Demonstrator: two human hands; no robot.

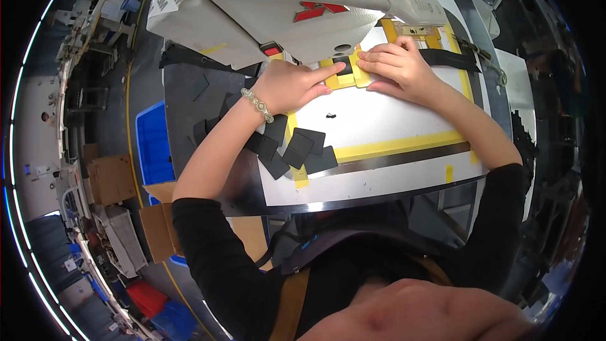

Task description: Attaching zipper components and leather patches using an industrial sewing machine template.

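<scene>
My left hand [285, 85], with a beaded bracelet on the wrist, reaches in under the sewing machine [284, 12]. Its index finger is stretched out onto a small black piece [343, 65] lying in a yellow template [344, 81]; the thumb is apart, near the template's lower left edge. From the other side, my right hand [399, 71] grips the template's right edge, fingers on top and thumb lower down. Several loose black rectangular pieces [298, 148] overlap near my left forearm, partly on the white sheet. The machine head hides whatever lies behind the template.
Yellow tape [398, 146] borders the white work surface [379, 117]. A small black scrap [331, 115] lies on it. At right are a black strap [449, 59] and scissors [473, 48]. Left of the table stand a blue bin [153, 145] and a cardboard box [156, 227].
</scene>
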